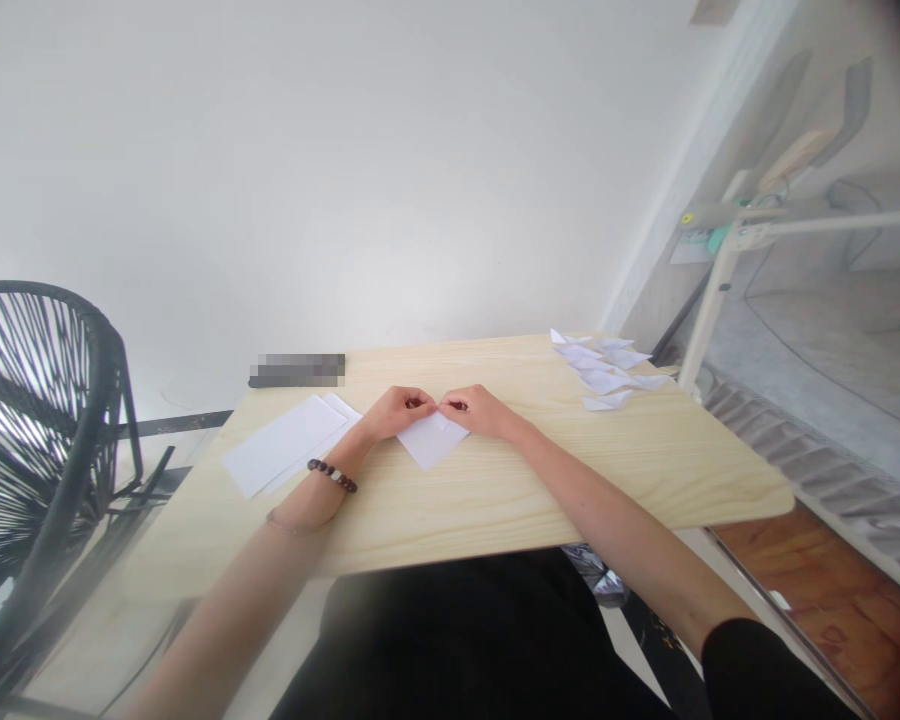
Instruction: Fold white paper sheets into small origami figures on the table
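A small white sheet of paper (426,445) lies on the table in front of me, one corner pointing towards my body. At its far edge my left hand (401,410) pinches the paper between thumb and fingers. My right hand (476,408) pinches the same edge just beside it, the fingertips of both hands nearly meeting. A small folded flap seems to show below the right fingertips, though the fingers cover part of it. To the left of my left hand lie white paper sheets (285,450), overlapping one another.
Several folded white paper pieces (604,375) lie at the table's back right. A dark, partly blurred-out object (296,370) sits at the back left edge of the wooden table (465,510). A black woven chair (52,430) stands left; a white metal frame (709,310) stands right.
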`<state>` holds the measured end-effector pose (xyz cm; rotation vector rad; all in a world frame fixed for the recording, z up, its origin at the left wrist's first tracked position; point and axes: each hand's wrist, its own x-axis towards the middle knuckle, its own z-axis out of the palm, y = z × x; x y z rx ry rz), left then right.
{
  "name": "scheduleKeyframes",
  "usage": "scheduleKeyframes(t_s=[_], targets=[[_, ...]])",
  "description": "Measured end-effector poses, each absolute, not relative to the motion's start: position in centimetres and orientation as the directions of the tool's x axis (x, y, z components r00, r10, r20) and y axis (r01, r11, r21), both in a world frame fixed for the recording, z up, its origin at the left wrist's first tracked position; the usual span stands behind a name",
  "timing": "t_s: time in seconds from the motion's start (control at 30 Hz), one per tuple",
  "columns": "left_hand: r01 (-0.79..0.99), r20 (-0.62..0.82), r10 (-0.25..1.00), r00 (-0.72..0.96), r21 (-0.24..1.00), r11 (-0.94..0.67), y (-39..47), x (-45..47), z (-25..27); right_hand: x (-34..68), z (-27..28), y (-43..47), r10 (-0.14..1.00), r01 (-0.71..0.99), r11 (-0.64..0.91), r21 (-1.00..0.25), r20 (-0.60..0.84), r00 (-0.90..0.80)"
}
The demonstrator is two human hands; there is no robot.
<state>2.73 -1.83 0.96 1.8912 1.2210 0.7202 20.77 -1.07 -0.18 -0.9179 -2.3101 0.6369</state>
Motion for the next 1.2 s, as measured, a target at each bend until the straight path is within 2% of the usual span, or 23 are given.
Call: scheduleKeyframes(t_s=[0.3, 0.6, 0.9, 1.2], targets=[[0.467, 0.056, 0.921, 0.385, 0.849, -0.247, -1.7, 2.3, 0.8, 21.4, 0.2, -0.7, 0.707, 0.436, 0.668, -0.603, 0.333, -0.624], [0.422, 0.078, 0.916, 0.393, 0.870, -0.254, -1.5, 1.4, 0.7, 23.8, 0.4, -0.5, 0.770, 0.486, 0.591, -0.644, 0.269, -0.579], [0.459, 0.052, 0.917, 0.396, 0.853, -0.247, -1.8, 2.5, 0.8, 21.4, 0.0, -0.8, 0.746, 0.468, 0.633, -0.617, 0.327, -0.580], [0.409, 0.030, 0.920, 0.390, 0.890, -0.203, -1.5, 1.8, 0.7, 23.4, 0.8, -0.6, 0.763, 0.512, 0.588, -0.626, 0.219, -0.607]])
